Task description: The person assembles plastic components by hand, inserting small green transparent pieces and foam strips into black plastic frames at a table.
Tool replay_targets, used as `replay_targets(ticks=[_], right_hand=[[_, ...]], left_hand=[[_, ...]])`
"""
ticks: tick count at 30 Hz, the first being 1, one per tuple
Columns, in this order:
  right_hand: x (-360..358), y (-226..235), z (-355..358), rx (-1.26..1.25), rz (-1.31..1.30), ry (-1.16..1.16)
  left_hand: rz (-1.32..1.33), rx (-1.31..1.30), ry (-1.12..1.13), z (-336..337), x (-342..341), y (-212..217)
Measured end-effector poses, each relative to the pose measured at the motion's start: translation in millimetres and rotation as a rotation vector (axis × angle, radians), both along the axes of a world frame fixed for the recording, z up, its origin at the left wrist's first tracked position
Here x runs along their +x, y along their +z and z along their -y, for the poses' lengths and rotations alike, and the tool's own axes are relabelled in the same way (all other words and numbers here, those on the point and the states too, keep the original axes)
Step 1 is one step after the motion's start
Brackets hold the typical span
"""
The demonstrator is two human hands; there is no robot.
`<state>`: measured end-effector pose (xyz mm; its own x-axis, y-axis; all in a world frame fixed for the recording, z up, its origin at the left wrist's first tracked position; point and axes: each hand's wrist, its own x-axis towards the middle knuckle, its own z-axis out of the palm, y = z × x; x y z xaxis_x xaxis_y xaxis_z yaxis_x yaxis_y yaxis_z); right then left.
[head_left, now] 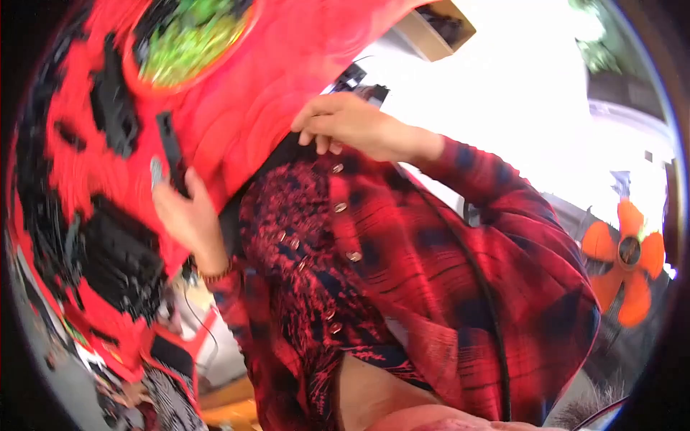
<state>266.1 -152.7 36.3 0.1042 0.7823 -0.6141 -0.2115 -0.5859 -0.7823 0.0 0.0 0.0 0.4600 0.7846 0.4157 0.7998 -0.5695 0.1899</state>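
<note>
My left hand is over the red tabletop, with a beaded band at its wrist. A narrow black bar-shaped piece runs down between its thumb and fingers and appears gripped there; blur hides the exact contact. The tip of one finger looks pale grey. My right hand hovers near the table's edge, in front of my body. Its fingers are loosely bent and apart, with nothing visible in them. Close to that hand, beyond its knuckles, are small dark objects of a kind I cannot make out.
A round orange-rimmed tub holds blurred green and yellow items. Black parts and a bulky black stack lie at the left. A cardboard box stands at the upper right. An orange-bladed fan is at far right.
</note>
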Motion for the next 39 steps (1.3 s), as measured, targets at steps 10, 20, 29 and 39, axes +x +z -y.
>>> replay_targets(ticks=[10,20,29,39], right_hand=[[30,-192,14,0.31,-0.076,-0.156],[17,-105,31,0.047,0.644,-0.037],[34,-88,35,0.241,1.046,0.433],[43,-84,34,0.326,1.194,0.687]], left_hand=[[0.085,-0.238,-0.054,7,0,31],[0.066,-0.236,-0.042,4,6,26],[0.081,-0.135,-0.025,6,4,25],[0.147,-0.196,0.001,10,20,31]])
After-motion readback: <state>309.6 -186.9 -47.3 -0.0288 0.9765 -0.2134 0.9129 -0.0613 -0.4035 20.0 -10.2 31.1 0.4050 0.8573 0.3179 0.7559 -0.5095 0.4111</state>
